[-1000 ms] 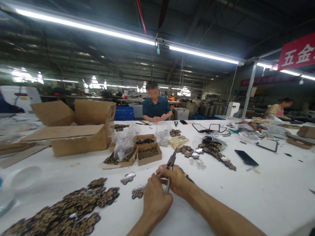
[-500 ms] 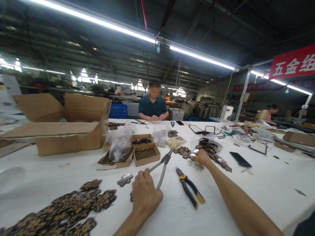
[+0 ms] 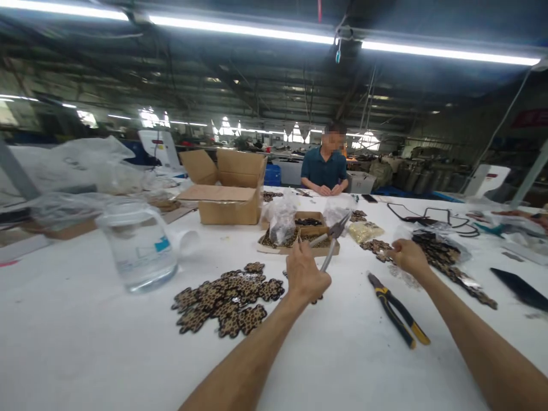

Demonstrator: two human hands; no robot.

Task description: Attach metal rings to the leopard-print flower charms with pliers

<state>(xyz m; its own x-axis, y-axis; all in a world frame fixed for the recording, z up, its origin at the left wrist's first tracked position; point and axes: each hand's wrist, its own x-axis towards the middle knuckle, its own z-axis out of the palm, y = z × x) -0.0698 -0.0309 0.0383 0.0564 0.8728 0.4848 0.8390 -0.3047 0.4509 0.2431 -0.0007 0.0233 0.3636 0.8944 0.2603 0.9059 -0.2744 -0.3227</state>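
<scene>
My left hand [image 3: 306,271] is closed round the grey handles of a pair of pliers [image 3: 338,228], whose dark jaws point up and away. My right hand [image 3: 409,257] has its fingers pinched together beside some leopard-print flower-shaped patches [image 3: 377,246]; whatever is between the fingertips is too blurred to name. Small bits lie scattered under that hand. Between my forearms rests a second pair of pliers [image 3: 396,308] with black and yellow handles. Left of my left hand spreads a heap of leopard-print patches [image 3: 226,291], and a few more are partly hidden beneath that hand.
A clear water jug [image 3: 135,251] stands at left, near an open cardboard box [image 3: 229,211]. Small boxes of metal pieces [image 3: 278,242] sit beyond my left hand, beside a yellowish bag [image 3: 366,231]. A dark phone-like slab [image 3: 520,288] lies right. A person [image 3: 324,165] sits opposite.
The view has swung left, bringing the water jug into sight. My left hand still grips the pliers. My right hand stays by the patches, its fingers still pinched.
</scene>
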